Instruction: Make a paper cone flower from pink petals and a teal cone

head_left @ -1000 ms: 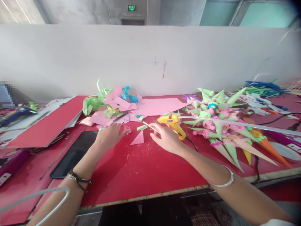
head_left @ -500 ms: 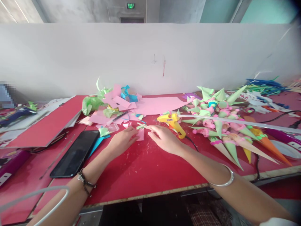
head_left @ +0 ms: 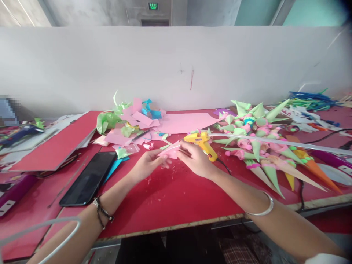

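Note:
A small piece of pink paper point(head_left: 173, 152) is held between my two hands above the red table. My left hand point(head_left: 150, 164) pinches its left end with thumb and fingers. At its right end, my right hand point(head_left: 194, 158) has its fingers closed on the paper. Just right of my right hand lies a yellow glue gun point(head_left: 202, 143) with a long clear glue stick in its back. A small pink roll point(head_left: 149, 146) rests beyond my left hand, beside a small plastic bag point(head_left: 132, 148).
Paper cones point(head_left: 258, 146) in green, pink and orange are heaped on the right. Crumpled and cut paper point(head_left: 129, 123) lies at the back left. A black phone point(head_left: 89, 179) and a red board point(head_left: 55, 143) are on the left. A white partition point(head_left: 110, 66) stands behind the table.
The pink paper that lay on the table between my hands is now lifted and gripped by both. The green strip that my right hand held is no longer in its fingers.

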